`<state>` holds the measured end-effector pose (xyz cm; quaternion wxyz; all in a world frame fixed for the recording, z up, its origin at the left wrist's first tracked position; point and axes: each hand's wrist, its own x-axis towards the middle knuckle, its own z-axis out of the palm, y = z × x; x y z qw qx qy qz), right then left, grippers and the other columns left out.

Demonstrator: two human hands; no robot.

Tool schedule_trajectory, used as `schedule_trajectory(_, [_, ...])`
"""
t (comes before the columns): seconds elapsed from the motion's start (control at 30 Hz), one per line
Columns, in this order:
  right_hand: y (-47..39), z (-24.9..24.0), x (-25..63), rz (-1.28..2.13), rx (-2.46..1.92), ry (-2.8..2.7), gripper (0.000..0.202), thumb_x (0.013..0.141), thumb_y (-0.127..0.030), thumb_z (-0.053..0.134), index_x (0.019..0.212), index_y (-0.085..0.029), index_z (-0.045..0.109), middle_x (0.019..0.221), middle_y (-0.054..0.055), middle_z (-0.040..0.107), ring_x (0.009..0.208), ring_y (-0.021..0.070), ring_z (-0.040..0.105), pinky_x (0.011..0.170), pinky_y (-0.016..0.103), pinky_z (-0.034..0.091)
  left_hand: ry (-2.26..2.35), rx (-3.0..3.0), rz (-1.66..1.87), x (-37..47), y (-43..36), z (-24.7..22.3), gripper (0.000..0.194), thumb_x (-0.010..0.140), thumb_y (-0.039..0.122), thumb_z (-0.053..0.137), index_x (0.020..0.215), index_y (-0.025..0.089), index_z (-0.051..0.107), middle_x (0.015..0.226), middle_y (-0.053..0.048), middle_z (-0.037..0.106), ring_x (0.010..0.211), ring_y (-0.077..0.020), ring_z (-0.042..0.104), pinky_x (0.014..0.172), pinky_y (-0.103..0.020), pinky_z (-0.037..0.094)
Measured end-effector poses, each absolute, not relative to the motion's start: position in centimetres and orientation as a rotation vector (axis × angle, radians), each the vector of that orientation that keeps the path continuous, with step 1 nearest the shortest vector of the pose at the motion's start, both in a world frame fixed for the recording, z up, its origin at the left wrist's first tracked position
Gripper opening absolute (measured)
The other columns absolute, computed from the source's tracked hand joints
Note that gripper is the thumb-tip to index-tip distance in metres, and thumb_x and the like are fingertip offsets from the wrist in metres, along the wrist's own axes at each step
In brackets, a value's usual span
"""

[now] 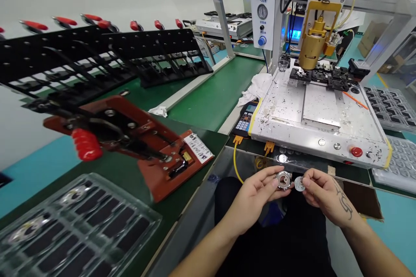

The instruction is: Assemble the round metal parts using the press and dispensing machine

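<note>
In the head view, my left hand [260, 186] is closed on a watch case [284, 180], a silver ring with an opening in its middle. My right hand [316, 188] pinches a small round metal disc [299, 184], close to the case's right side. Both pieces are held above my lap, in front of the machine's front edge. Fine markings on the disc are too small to read.
A dispensing machine [292, 127] with a brass head [310, 45] stands ahead on the right. At left are a brown toggle clamp fixture [165, 160] with a red handle, a clear plastic tray [87, 225] and black clamp racks [159, 52]. A yellow cable [235, 162] hangs nearby.
</note>
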<state>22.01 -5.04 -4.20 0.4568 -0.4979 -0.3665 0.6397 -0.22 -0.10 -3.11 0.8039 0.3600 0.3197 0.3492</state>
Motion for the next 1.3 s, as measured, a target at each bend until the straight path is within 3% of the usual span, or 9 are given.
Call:
schedule_trajectory(0.1, [-5.0,-3.6,21.8,1.571,-1.268,-0.954,0.039,0.096,-0.055,0.071,0.083,-0.021,0.055,0.064,-0.005,0.051,0.053,0.0083,0.032,0.052,0.027,0.02,0.675,0.812,0.769,-0.2,-0.3,-3.0,0.048,0.092,0.042,0.08,0.132,0.018,0.071,0.117,-0.012,0.079,0.115,-0.0297,0.074,0.106,-0.047,0.061])
schedule_trajectory(0.17, [-4.9,-3.1,21.7,1.471,-1.309,-1.071,0.036,0.098,-0.053,0.069,0.084,-0.021,0.058,0.071,-0.004,0.053,0.059,0.0102,0.038,0.056,0.028,0.026,0.669,0.826,0.775,-0.2,-0.5,-2.9,0.047,0.093,0.042,0.079,0.133,0.018,0.071,0.118,-0.012,0.079,0.115,-0.0295,0.074,0.105,-0.046,0.062])
schedule_trajectory(0.27, [-4.7,-2.2,21.3,1.222,-1.346,-1.299,0.029,0.101,-0.046,0.066,0.085,-0.022,0.061,0.098,0.002,0.061,0.085,0.0162,0.054,0.076,0.031,0.041,0.659,0.845,0.781,-0.1,-0.8,-2.9,0.047,0.094,0.042,0.078,0.133,0.018,0.07,0.12,-0.012,0.079,0.116,-0.0297,0.074,0.104,-0.044,0.063])
schedule_trajectory(0.33, [-4.7,-1.8,20.8,1.146,-1.339,-1.379,0.026,0.101,-0.043,0.065,0.086,-0.023,0.061,0.112,0.004,0.062,0.1,0.0193,0.057,0.088,0.032,0.042,0.668,0.86,0.787,0.0,-1.1,-2.9,0.047,0.094,0.043,0.078,0.133,0.018,0.071,0.122,-0.012,0.078,0.116,-0.0297,0.074,0.104,-0.043,0.063])
schedule_trajectory(0.4, [-4.7,-1.7,20.4,1.15,-1.319,-1.399,0.024,0.102,-0.042,0.065,0.087,-0.024,0.061,0.114,0.004,0.062,0.104,0.02,0.058,0.092,0.033,0.043,0.68,0.875,0.792,0.1,-1.3,-2.9,0.048,0.093,0.044,0.078,0.133,0.018,0.071,0.125,-0.012,0.077,0.116,-0.0295,0.074,0.104,-0.043,0.063])
schedule_trajectory(1.2, [-5.2,-2.4,19.1,0.893,-1.359,-1.491,0.02,0.103,-0.033,0.061,0.086,-0.024,0.06,0.107,0.004,0.062,0.099,0.0196,0.061,0.086,0.033,0.048,0.693,1.007,0.833,0.8,-2.5,-2.7,0.037,0.099,0.035,0.07,0.133,0.021,0.068,0.129,-0.011,0.076,0.116,-0.0251,0.075,0.108,-0.04,0.06])
schedule_trajectory(1.3, [-5.2,-2.8,19.1,0.774,-1.376,-1.562,0.021,0.103,-0.031,0.061,0.084,-0.024,0.057,0.104,0.005,0.061,0.097,0.0204,0.061,0.083,0.034,0.049,0.763,1.099,0.844,1.0,-2.7,-3.3,0.034,0.1,0.031,0.066,0.132,0.02,0.067,0.124,-0.011,0.078,0.11,-0.0238,0.077,0.101,-0.036,0.063])
